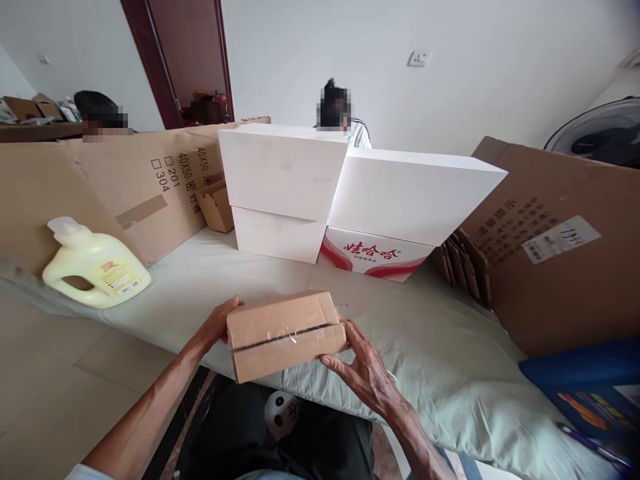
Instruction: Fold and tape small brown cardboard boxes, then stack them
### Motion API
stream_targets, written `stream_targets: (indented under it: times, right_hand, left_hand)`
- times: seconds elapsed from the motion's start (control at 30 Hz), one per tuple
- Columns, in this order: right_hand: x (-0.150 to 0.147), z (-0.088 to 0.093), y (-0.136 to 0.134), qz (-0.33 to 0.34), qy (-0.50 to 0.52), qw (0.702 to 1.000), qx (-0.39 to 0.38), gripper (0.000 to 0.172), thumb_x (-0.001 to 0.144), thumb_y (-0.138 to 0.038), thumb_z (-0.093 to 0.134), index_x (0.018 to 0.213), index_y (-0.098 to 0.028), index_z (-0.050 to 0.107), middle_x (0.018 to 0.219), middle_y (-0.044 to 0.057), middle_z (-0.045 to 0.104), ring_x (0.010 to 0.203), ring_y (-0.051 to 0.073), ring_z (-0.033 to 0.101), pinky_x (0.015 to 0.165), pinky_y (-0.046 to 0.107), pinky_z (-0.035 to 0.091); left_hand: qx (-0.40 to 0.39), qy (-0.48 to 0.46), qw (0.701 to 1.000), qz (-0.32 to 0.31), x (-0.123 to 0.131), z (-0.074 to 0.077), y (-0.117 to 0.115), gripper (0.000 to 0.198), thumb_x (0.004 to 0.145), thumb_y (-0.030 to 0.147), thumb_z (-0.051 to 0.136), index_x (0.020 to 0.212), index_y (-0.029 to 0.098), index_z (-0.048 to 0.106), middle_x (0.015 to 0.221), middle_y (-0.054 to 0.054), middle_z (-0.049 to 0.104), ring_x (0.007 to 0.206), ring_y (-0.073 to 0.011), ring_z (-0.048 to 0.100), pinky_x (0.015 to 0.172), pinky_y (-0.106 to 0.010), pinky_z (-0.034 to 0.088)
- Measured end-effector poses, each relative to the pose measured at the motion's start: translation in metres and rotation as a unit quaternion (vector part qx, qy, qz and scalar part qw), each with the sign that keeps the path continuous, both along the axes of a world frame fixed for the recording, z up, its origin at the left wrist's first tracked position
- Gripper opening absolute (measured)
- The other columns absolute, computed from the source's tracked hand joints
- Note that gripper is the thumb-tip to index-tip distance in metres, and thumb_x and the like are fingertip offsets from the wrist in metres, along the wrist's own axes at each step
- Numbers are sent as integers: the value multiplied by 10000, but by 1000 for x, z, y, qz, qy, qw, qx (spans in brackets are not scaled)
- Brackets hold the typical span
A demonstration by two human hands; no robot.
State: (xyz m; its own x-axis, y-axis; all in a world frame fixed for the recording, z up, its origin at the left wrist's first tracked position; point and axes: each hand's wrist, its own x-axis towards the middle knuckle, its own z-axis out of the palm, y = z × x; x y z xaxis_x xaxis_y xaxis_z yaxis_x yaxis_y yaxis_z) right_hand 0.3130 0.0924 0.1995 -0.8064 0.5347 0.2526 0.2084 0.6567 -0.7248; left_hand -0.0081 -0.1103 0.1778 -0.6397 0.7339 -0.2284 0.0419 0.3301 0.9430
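A small brown cardboard box [286, 333], its seam closed with clear tape, is held between both my hands just above the near edge of a cloth-covered table [225, 280]. My left hand [216, 325] grips its left end with fingers wrapped round it. My right hand [361, 367] presses against its right end, fingers curled along the side.
A pale yellow detergent jug [95, 267] lies on the table at the left. White boxes [283, 190] and a red-printed carton [373, 257] stand at the back. Large cardboard sheets [555, 247] lean left and right. Two people sit behind them. A blue item [590, 387] lies at the right.
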Motion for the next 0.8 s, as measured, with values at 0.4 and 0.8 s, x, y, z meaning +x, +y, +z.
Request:
stream_targets:
  times: [0.4,0.8]
  right_hand:
    - [-30,0,-11,-27,14,996,-86,688,997,-786,613,1350,-204,712,1055,80,731,901,234,648,776,341,516]
    - [-29,36,-13,-27,-8,966,-258,819,926,-888,569,1167,-127,753,619,-20,559,560,167,552,583,308,472]
  left_hand:
    - [130,63,988,-48,14,9,-40,1116,774,968,677,1611,241,550,1816,-190,361,1624,-475,412,1112,-480,584]
    - [90,252,957,-115,14,44,-32,1182,729,307,910,1727,338,279,1665,-141,500,1369,-360,603,1060,-471,577]
